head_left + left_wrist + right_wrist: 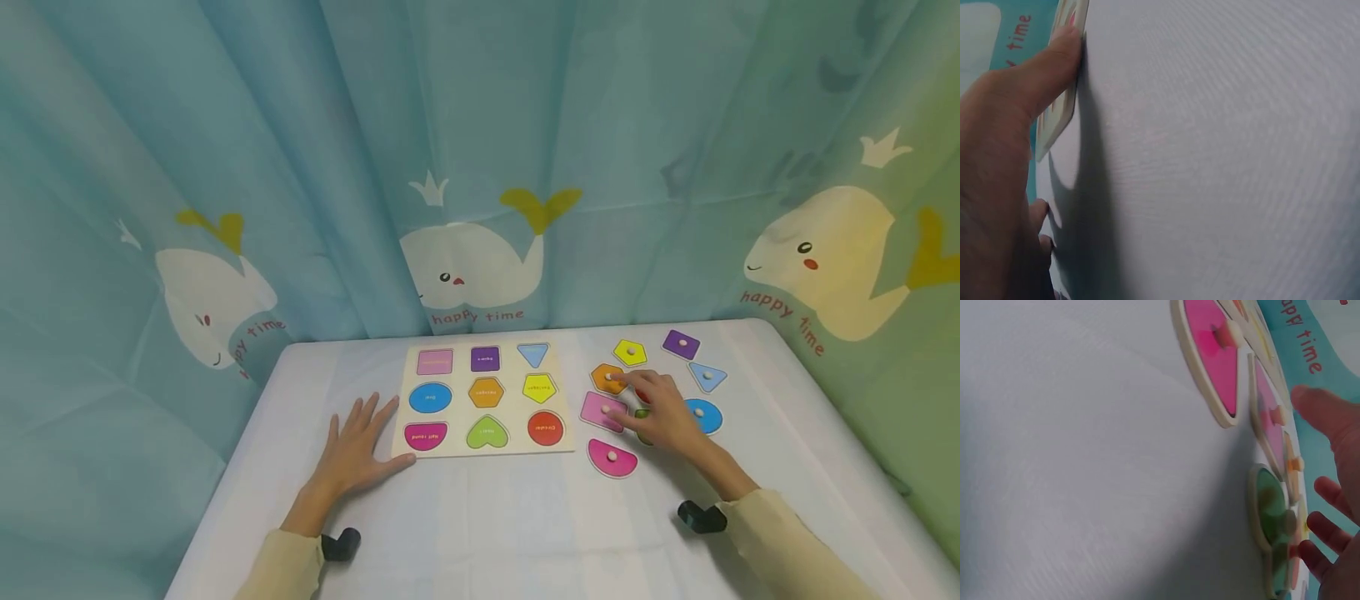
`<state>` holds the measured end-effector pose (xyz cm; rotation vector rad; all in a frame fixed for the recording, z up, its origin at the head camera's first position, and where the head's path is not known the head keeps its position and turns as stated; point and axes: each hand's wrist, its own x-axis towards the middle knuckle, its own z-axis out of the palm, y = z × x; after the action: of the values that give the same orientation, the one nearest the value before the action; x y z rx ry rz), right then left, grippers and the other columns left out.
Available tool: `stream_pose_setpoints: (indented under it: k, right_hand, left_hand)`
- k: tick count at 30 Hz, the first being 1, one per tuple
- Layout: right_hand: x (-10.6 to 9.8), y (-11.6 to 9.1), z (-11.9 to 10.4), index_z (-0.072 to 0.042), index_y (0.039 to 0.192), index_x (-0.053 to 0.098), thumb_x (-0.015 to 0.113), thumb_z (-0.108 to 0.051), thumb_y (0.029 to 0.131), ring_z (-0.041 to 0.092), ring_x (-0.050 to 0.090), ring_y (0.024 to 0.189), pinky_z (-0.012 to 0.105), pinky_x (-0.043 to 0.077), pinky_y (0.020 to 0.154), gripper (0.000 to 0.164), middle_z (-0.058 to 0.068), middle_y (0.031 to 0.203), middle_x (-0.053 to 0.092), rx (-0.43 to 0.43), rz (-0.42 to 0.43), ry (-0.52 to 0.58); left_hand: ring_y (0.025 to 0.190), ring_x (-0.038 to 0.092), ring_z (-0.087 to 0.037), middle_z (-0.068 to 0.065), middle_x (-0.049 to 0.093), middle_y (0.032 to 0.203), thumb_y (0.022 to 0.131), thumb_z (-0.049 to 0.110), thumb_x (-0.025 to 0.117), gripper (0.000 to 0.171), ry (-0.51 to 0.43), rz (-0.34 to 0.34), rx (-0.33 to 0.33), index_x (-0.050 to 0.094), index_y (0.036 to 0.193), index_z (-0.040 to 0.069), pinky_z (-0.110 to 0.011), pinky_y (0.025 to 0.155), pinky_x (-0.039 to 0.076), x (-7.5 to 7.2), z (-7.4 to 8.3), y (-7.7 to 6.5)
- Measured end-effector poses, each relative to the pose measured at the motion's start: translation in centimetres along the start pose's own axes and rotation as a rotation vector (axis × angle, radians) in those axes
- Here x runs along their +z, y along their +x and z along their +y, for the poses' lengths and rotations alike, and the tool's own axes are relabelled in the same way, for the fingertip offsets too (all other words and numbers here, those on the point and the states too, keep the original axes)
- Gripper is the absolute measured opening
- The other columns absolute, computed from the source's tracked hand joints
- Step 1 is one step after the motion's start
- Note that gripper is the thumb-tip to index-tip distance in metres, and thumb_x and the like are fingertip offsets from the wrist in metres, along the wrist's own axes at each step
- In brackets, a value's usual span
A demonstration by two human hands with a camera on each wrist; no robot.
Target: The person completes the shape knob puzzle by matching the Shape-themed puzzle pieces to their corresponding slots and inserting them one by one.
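My left hand (352,450) lies with fingers spread at the left edge of a flat puzzle board (459,451). Its thumb (1060,53) meets the board's near corner. Over the loose knobbed pieces hovers my right hand (660,412), thumb and fingers apart, holding nothing. The thumb tip is over the pink rectangle piece (592,406), close to its knob; a fingertip is by the orange hexagon piece (600,385). Partly hidden under that hand are a red piece (642,395) and a green heart piece (1269,503). The magenta half-round piece (603,468) lies nearer me.
Around the right hand lie a yellow pentagon (624,358), a purple square (675,350), a light blue triangle (702,382) and a blue oval (712,417). Whale-printed curtains (637,167) hang behind the white table (495,533). Each wrist wears a black camera.
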<state>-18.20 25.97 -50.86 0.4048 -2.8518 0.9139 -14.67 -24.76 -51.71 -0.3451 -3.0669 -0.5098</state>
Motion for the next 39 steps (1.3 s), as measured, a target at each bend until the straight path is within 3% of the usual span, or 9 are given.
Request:
stream_pose_setpoints:
  k: [9,19,39]
  right_hand:
    - [1.2,-0.1,0.2,-0.011,0.117,0.076,0.088,-0.029,0.082,0.041,0.051,0.118,0.064,0.047,0.094,0.042,0.018,0.121,0.067,-0.015,0.025,-0.023]
    - [1.5,0.0,0.0,-0.011,0.104,0.08,0.087,-0.024,0.083,0.043,0.046,0.12,0.063,0.04,0.093,0.026,0.019,0.119,0.065,-0.002,0.055,0.011]
    - [2.0,0.2,0.0,-0.007,0.099,0.081,0.086,-0.013,0.084,0.044,0.046,0.122,0.067,0.036,0.098,0.017,0.02,0.117,0.065,0.008,0.06,0.038]
  left_hand:
    - [0.152,0.018,-0.051,-0.021,0.027,0.166,0.079,0.064,0.073,0.096,-0.037,-0.017,-0.015,0.044,0.157,0.017,-0.079,0.114,0.007,0.2,-0.2,-0.2]
    - [0.153,0.014,-0.049,-0.02,0.023,0.168,0.078,0.063,0.075,0.095,-0.037,-0.013,-0.003,0.044,0.157,0.02,-0.078,0.115,0.004,0.2,-0.5,0.1]
    - [0.154,0.013,-0.048,-0.019,0.023,0.168,0.079,0.061,0.076,0.093,-0.032,-0.025,-0.017,0.045,0.157,0.02,-0.077,0.116,0.004,0.3,-0.3,0.6]
